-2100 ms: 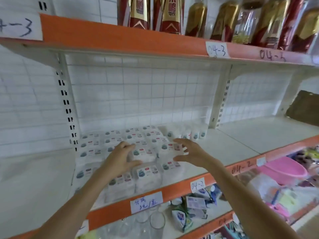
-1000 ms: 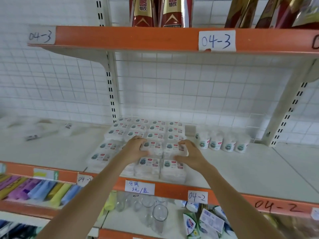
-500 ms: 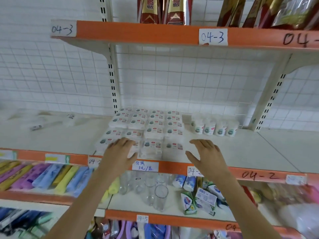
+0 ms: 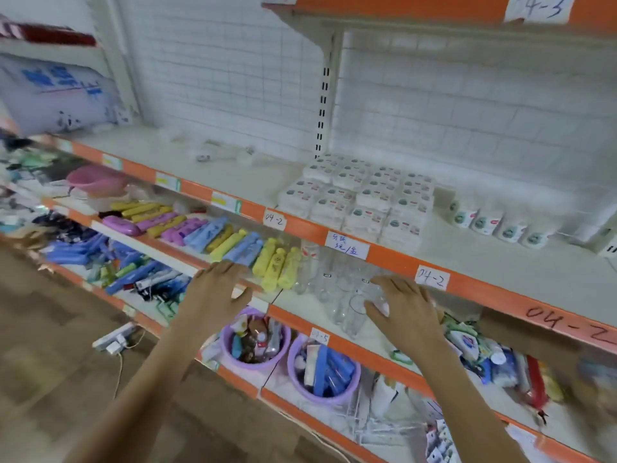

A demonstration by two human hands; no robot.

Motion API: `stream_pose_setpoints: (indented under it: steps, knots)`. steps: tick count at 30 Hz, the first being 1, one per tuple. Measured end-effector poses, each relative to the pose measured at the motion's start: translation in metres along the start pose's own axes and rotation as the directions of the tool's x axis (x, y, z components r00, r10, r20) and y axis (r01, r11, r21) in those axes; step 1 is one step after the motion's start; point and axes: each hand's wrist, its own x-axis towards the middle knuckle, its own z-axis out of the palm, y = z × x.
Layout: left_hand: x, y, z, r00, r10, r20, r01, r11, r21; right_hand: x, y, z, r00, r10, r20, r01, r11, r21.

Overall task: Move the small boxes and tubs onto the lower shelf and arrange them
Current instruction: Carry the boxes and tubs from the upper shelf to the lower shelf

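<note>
Your left hand (image 4: 213, 295) and right hand (image 4: 405, 310) hover empty below the shelf (image 4: 484, 262), fingers apart and relaxed. The boxes (image 4: 359, 202) sit packed in rows on that shelf, the tubs (image 4: 497, 225) lined up just right of them.

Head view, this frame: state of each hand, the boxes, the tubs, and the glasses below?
Left hand: open, holding nothing.
Right hand: open, holding nothing.
Small boxes: stacked in a tidy block on the 04-2 shelf.
Tubs: upright in a row beside the boxes.
Glasses: upright, one shelf down.
</note>
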Motion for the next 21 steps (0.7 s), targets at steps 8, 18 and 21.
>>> stream_pose_setpoints:
  steps: [8,18,21]
  knots:
    - [-0.106,-0.057,-0.051,0.926,-0.377,-0.032,0.378,0.924,0.053,0.012,-0.104,0.029,0.965,-0.26,0.045,0.246,0.948,0.203]
    - [-0.14,-0.184,-0.082,0.829,-0.541,-0.141,0.55,0.834,0.038,0.082,-0.251,0.06,0.879,-0.476,0.02,0.438,0.823,0.361]
    - [-0.124,-0.234,-0.087,0.833,-0.532,-0.149,0.544,0.838,0.049,0.114,-0.292,0.073,0.88,-0.474,0.008,0.441,0.824,0.356]
